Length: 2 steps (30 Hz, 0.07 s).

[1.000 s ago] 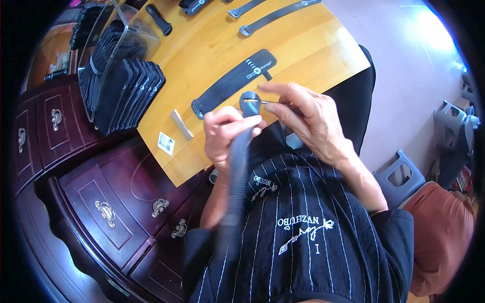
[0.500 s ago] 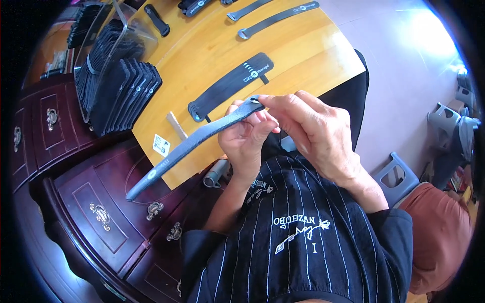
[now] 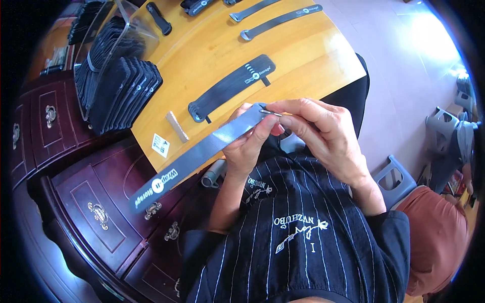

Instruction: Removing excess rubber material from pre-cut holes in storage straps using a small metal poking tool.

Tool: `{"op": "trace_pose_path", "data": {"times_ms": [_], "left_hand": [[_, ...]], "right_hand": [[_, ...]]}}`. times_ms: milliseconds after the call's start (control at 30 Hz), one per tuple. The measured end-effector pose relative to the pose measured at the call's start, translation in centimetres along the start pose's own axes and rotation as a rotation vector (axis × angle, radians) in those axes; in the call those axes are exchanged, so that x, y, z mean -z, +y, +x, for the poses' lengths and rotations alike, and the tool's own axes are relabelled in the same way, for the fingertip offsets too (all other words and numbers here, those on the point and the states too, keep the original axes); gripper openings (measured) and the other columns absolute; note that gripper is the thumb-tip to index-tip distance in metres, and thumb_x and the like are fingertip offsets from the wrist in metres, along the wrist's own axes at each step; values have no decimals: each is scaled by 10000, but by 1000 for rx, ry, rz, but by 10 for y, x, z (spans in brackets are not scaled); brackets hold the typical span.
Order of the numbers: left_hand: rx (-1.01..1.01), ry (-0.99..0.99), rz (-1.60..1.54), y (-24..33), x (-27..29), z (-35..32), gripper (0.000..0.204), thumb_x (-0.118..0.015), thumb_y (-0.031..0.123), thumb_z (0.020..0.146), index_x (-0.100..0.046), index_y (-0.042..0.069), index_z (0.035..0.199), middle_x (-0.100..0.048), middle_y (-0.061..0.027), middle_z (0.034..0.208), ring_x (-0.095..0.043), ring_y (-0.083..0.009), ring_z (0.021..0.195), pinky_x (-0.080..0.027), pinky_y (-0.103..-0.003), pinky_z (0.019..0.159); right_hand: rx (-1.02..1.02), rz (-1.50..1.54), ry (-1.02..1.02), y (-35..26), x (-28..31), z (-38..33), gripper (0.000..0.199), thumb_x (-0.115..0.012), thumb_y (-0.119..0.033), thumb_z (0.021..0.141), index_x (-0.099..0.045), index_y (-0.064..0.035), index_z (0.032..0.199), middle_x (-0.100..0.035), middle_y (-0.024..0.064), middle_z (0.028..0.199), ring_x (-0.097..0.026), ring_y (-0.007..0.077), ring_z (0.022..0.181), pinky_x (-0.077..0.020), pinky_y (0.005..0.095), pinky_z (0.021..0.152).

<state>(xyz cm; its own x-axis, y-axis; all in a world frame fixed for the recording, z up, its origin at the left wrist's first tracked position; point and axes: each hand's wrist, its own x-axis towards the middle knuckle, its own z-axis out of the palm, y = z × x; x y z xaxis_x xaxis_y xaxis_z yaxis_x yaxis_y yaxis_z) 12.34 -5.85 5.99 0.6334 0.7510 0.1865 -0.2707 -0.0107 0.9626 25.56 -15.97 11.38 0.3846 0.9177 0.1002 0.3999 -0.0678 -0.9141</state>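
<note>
Both hands meet just off the near edge of the wooden table [image 3: 303,55], above the person's lap. Left hand [image 3: 247,144] is closed around one end of a long grey strap [image 3: 197,154], fingers wrapped under it and thumb pressing on top. From that grip the strap runs straight out past the table's near edge and over the dark wooden drawers [image 3: 86,202] below it, ending in a darker tip with white lettering. Right hand [image 3: 323,134] is pinched shut on a thin metal piece [image 3: 270,112] at the held end of the strap, thumb and forefinger closed on it; whether the piece is fastened to the strap cannot be told.

On the table, just beyond the hands, lies a flat black strap [image 3: 232,86]. Beside its lower end sit a small pale block [image 3: 177,126] and a white label [image 3: 160,145], both near the table's edge. Farther back on the table a stack of black straps [image 3: 118,88] leans in a clear holder, and two more grey straps [image 3: 278,20] lie at the far side.
</note>
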Motion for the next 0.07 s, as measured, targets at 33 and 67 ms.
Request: {"op": "trace_pose_path", "data": {"times_ms": [33, 67], "left_hand": [[38, -52, 51, 1, 4, -1, 88, -651, 31, 878, -618, -36, 925, -642, -100, 835, -636, -136, 684, -514, -244, 628], [49, -68, 86, 1, 7, -1, 99, -659, 41, 875, -621, -23, 941, -648, -113, 838, -646, -144, 689, -518, -249, 633]], "right_hand": [[-23, 88, -23, 2, 1, 1, 228, -585, -96, 908, -648, -33, 1118, -686, 110, 903, -677, 183, 740, -526, 278, 669], [-21, 89, -24, 2, 1, 1, 228, -585, -96, 908, -648, -33, 1118, -686, 110, 903, -677, 183, 740, -526, 278, 669]]}}
